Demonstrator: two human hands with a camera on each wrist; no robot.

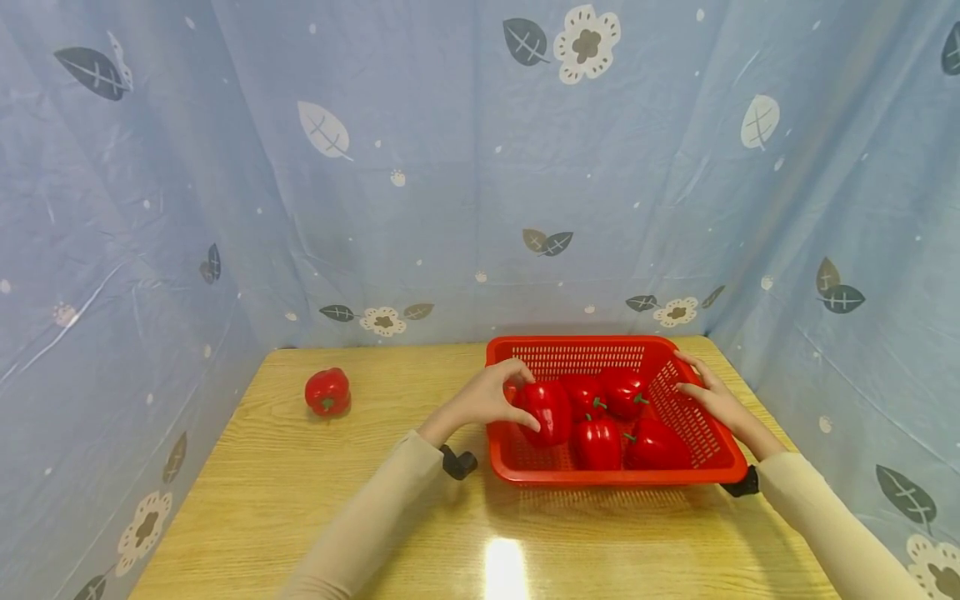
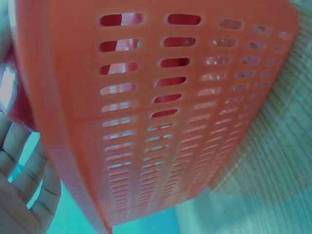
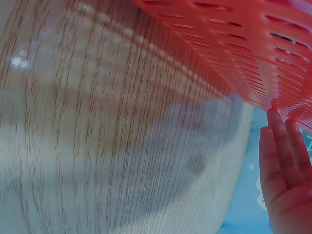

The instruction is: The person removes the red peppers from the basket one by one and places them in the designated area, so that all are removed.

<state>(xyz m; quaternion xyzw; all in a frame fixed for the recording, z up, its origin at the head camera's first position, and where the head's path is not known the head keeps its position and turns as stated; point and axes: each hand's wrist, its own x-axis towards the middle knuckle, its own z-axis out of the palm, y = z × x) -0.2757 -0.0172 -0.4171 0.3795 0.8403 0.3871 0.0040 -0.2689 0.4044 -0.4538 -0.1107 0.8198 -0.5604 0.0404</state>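
Currently, the left hand is curved round a red pepper, thumb and fingers on its sides — it sits at the basket's left end, though whether it touches the bottom isn't clear. The right hand, fingers fairly straight, rests against the right side of the red basket. Four more peppers lie inside — another pepper stands well apart, left on the desk, before a blue curtain.
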